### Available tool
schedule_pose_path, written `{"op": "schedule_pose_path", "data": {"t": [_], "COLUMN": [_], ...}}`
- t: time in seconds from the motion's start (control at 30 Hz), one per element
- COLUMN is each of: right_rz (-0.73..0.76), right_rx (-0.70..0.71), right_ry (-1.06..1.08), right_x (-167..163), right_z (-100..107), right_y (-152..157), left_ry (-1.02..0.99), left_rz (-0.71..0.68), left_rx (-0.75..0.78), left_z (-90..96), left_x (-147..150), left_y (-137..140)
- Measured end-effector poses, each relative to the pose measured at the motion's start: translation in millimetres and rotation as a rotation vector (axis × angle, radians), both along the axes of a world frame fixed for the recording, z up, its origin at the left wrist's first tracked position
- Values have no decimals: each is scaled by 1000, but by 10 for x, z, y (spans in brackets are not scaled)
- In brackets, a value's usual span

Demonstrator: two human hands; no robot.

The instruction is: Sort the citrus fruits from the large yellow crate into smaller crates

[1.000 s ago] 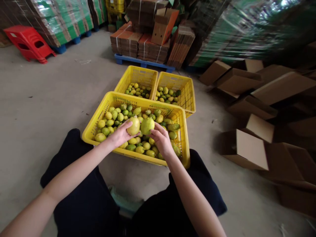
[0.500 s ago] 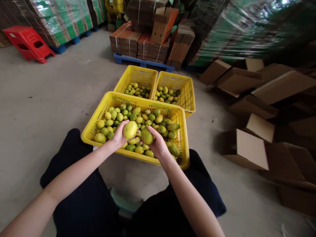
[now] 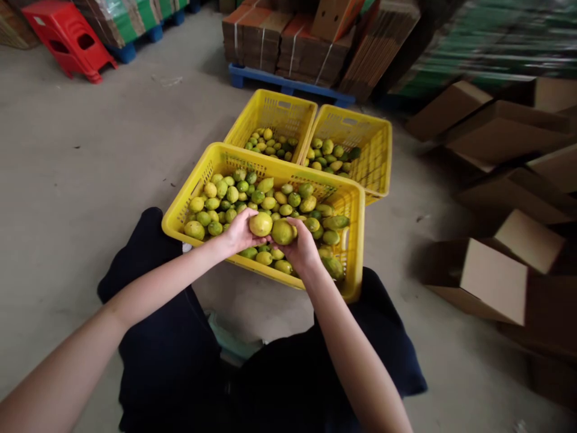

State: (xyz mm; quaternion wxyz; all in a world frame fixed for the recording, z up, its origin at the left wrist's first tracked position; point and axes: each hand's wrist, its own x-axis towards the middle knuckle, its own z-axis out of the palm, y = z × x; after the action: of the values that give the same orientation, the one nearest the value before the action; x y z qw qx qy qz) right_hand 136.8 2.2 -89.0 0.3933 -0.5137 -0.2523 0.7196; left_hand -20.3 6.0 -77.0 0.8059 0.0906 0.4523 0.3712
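My left hand (image 3: pixel 241 232) is closed around a yellow lemon (image 3: pixel 260 224), its fingers curling underneath. Close beside it, my right hand (image 3: pixel 303 245) grips a greener lemon (image 3: pixel 282 232) with the thumb along its top. Both hands are above the near yellow crate (image 3: pixel 170 225), which stands between my knees. Inside that crate lie many yellow and green lemons (image 3: pixel 258 196). The fingertips of both hands are partly hidden behind the fruit.
Behind the near crate stand two more yellow crates (image 3: pixel 311 129) with fewer lemons. Open cardboard boxes (image 3: pixel 493 279) lie to the right. Bundled flat cartons (image 3: pixel 261 39) rest on a blue pallet (image 3: pixel 288 87) at the back. A red stool (image 3: pixel 67 39) is at the upper left.
My hands have drawn closer together, so the two lemons now sit almost side by side. The view has shifted, moving the crates rightward and up in the picture.
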Motion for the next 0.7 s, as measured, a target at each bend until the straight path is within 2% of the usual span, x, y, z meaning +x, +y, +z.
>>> {"op": "schedule_pose_path", "data": {"t": [0.1, 0.3, 0.37, 0.43, 0.53, 0.6, 0.7], "right_rz": [41, 22, 30, -10, -132, -144, -108], "right_rx": [-44, -156, -128, -2, 303, 482, 684], "right_ry": [85, 117, 100, 34, -160, -266, -356], "right_x": [22, 12, -1, -3, 26, 58, 92], "right_z": [-13, -19, -6, 19, 90, 152, 238], "right_y": [7, -16, -35, -58, -97, -125, -160], "left_ry": [17, 94, 149, 218, 370, 425, 413], "left_rz": [-30, -92, -68, 23, 160, 137, 72], "left_rx": [-26, -55, -12, 139, 469, 632, 757], "left_z": [21, 9, -3, 5, 76, 149, 240], "left_x": [-41, -98, -100, -103, -125, -149, -181], "left_y": [0, -51, -78, -104, -135, -151, -172]}}
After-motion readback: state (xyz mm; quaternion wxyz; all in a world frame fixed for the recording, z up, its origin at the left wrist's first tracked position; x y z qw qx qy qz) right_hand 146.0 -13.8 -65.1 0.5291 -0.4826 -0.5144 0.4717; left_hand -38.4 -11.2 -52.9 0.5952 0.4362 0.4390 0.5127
